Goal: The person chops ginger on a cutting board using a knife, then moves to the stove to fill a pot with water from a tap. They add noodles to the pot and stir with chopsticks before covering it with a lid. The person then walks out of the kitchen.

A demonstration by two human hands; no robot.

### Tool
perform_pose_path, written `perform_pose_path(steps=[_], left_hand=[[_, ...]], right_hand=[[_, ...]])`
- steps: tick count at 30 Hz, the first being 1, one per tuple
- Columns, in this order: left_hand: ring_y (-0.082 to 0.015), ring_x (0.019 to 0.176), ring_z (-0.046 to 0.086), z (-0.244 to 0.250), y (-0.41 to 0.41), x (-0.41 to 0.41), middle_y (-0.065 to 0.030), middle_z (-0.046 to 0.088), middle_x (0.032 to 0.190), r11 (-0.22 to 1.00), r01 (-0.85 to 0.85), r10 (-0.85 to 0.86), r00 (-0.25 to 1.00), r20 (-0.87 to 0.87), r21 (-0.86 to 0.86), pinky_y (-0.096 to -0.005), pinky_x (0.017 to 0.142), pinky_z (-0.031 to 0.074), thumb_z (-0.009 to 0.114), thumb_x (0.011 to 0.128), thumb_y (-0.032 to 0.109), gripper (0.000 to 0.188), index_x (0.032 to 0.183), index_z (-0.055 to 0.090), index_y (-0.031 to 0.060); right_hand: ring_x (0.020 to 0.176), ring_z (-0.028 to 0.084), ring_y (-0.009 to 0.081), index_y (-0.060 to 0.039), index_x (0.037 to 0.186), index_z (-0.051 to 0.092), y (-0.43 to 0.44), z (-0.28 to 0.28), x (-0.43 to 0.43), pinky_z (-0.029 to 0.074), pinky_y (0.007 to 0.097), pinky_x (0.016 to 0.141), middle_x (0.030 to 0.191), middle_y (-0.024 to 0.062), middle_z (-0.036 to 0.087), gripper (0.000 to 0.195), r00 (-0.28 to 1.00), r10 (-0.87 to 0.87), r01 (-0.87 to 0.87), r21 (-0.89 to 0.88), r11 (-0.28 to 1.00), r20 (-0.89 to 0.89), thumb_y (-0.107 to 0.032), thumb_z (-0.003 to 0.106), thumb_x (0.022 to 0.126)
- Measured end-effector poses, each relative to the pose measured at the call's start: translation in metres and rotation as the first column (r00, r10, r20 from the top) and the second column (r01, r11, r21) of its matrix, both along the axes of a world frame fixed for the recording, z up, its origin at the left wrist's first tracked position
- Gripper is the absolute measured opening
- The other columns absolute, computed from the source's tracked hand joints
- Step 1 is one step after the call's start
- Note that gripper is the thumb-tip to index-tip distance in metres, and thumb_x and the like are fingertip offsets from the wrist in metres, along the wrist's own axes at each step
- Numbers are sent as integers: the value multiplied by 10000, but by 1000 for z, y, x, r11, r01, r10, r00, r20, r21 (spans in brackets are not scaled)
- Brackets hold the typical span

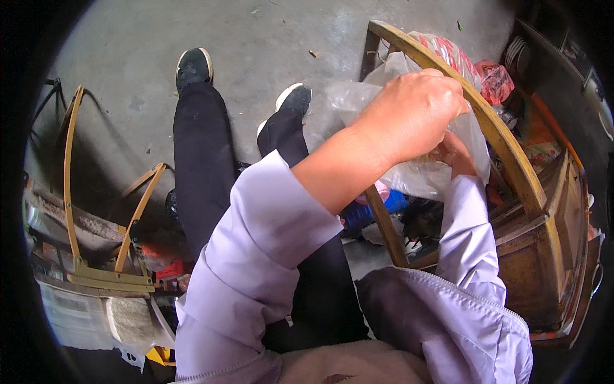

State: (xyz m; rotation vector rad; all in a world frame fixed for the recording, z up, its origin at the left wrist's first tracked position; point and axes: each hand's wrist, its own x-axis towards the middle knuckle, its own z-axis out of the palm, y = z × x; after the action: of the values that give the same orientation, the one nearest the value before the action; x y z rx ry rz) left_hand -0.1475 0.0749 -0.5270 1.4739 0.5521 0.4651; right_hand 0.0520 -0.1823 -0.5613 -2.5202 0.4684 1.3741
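Note:
A translucent white plastic bag (417,177) hangs at the right, beside a curved wooden rail (499,129). My left hand (412,105) reaches across to it and is closed at its upper part, close to the rail; the fingertips are mostly turned away from view. Lower down, my right hand (453,151) grips the bag's side, with its fingers partly covered by my left hand. Something yellowish shows faintly in the bag between the hands, too hidden to name.
A brown wooden cabinet (523,269) stands at the right. Behind the rail are a red-printed plastic bag (446,53) and a red plastic bag (496,81). A blue object (360,216) lies below. Yellowish metal legs (72,177) rise at the left, above the concrete floor (268,53).

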Motion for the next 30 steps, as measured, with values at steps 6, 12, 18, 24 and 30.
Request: perform_pose_path(steps=[6,12,18,24,30], left_hand=[[-312,918,594,-10,11,-8,-117,643,935,994,-97,96,995,19,52,-384,831,479,499,662,-65,322,914,665,47],[-314,928,593,-8,13,-5,-124,642,958,997,-74,72,996,49,35,-376,837,479,491,675,-64,326,928,665,45],[-315,932,596,-6,11,-8,-135,641,967,993,-119,120,993,6,-20,-366,837,481,497,687,-63,324,941,668,41],[-317,919,597,-12,11,-14,-136,639,941,999,-52,52,999,3,1,-366,833,483,499,678,-78,327,931,670,39],[-320,915,596,-5,10,-7,-137,636,934,998,-46,49,997,61,-50,-370,831,484,496,673,-79,314,912,668,31]], right_hand=[[876,640,217,-42,1163,554,14,-18,-20,513,368,759,1034,99,642,412,998,-67,67,-26,997,-19,-327,532,868],[892,643,227,-53,1172,547,-32,-30,32,529,372,764,1039,113,642,482,986,-117,109,-67,992,-120,-414,550,852],[992,602,227,-27,1285,435,54,-16,-25,511,355,852,1156,125,575,513,848,-348,384,11,923,-400,-275,579,860],[976,613,234,-14,1253,462,36,-5,-31,532,353,808,1128,127,590,481,885,-273,374,227,899,-378,-236,592,846],[953,622,230,-2,1218,486,34,-2,-1,535,345,793,1090,123,606,454,943,-202,256,186,949,-264,-232,598,844]])
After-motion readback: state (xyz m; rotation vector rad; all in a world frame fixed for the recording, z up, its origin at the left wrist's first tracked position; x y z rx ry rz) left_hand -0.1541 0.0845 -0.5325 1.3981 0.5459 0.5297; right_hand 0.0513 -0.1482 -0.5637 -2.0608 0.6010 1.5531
